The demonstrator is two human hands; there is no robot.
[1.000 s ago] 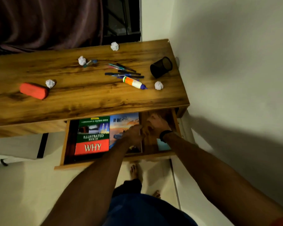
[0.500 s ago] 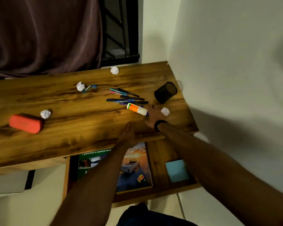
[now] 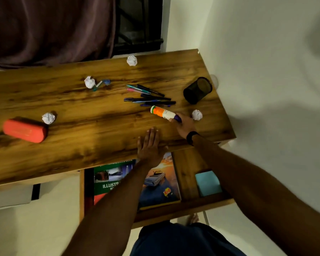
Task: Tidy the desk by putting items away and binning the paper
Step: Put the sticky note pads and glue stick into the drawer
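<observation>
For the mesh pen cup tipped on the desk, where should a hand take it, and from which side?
Grip the mesh pen cup across its round wall near the mouth, coming from above on the near side. It lies tilted on the desk, mouth toward the wall, with the pens to its left.

Desk (image 3: 72, 145): bare wood along near edge. Obstacles: pens (image 3: 148, 97) cluster, mesh pen cup (image 3: 197, 90), paper ball (image 3: 197, 114), orange case (image 3: 24, 129) far left.

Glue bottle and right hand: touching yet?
Touching. The head view shows the right hand with its fingers closed around the purple cap end of the glue bottle, which lies on the desk.
</observation>
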